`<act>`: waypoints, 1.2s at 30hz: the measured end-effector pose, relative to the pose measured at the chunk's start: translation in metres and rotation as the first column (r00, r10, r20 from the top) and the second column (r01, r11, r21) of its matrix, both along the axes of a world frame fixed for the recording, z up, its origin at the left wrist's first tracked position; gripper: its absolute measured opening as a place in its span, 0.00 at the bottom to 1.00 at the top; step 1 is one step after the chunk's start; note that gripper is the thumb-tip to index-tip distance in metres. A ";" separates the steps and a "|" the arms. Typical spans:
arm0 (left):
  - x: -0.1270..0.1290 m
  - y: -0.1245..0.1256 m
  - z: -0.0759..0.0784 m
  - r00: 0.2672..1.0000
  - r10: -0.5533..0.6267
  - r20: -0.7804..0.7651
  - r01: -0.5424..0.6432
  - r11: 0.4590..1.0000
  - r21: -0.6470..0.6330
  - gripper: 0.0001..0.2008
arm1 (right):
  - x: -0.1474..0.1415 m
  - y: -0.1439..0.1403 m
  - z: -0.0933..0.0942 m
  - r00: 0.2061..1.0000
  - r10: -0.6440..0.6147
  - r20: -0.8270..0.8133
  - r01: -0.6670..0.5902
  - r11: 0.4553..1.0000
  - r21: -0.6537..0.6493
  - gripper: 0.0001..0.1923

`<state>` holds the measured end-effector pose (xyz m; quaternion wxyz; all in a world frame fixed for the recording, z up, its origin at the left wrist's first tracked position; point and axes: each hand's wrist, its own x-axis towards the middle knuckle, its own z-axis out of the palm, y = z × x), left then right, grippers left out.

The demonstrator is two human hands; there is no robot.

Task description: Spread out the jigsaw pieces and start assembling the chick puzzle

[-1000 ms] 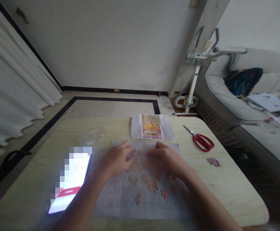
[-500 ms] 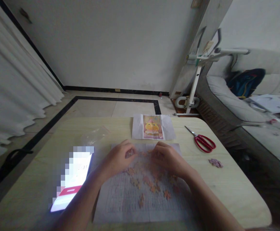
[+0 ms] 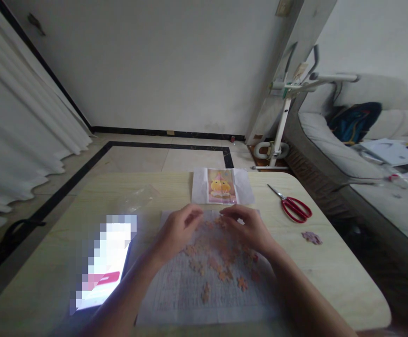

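Jigsaw puzzle pieces (image 3: 222, 272), mostly orange and pink, lie scattered over a printed sheet of paper (image 3: 176, 299). Above the sheet's far part, my left hand (image 3: 182, 227) is closed, thumb and fingers curled to a pinch. Opposite it, my right hand (image 3: 248, 227) is bent in the same way, its fingertips pointing at the left hand's across a small gap. What sits between the fingertips of either hand is too small and blurred to make out. Just beyond the hands lies a picture sheet (image 3: 222, 186) showing yellow cartoon figures.
A lit phone (image 3: 109, 262) lies at the left and a clear plastic bag (image 3: 137, 199) behind it. Red-handled scissors (image 3: 295, 208) and a small pile of purplish pieces (image 3: 311, 238) are on the right of the wooden table (image 3: 344, 285). A sofa (image 3: 316, 126) stands beyond.
My hands have shifted slightly, and the fingers of my right hand have lifted a little, showing a gap under them. The view has moved slightly. The scattered pieces lie as before.
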<state>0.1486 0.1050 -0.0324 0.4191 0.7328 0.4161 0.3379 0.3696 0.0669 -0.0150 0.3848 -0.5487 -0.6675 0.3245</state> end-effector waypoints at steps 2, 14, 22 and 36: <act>0.002 -0.001 0.003 0.999 0.023 0.027 -0.023 1.000 -0.013 0.09 | -0.001 0.003 -0.001 0.991 -0.027 -0.132 0.020 0.998 -0.060 0.07; 0.020 -0.006 0.036 0.947 0.119 0.299 -0.024 0.953 -0.303 0.09 | -0.030 0.014 0.013 0.844 -0.114 -0.525 0.015 0.982 -0.189 0.13; 0.022 -0.008 0.017 0.951 0.157 0.265 -0.103 0.973 -0.208 0.11 | -0.034 0.009 0.001 0.888 -0.148 -0.436 0.130 0.989 -0.072 0.12; 0.021 -0.018 0.003 0.970 0.090 0.228 -0.073 0.994 -0.079 0.12 | -0.031 -0.002 0.004 0.998 -0.051 -0.047 0.058 0.987 0.153 0.03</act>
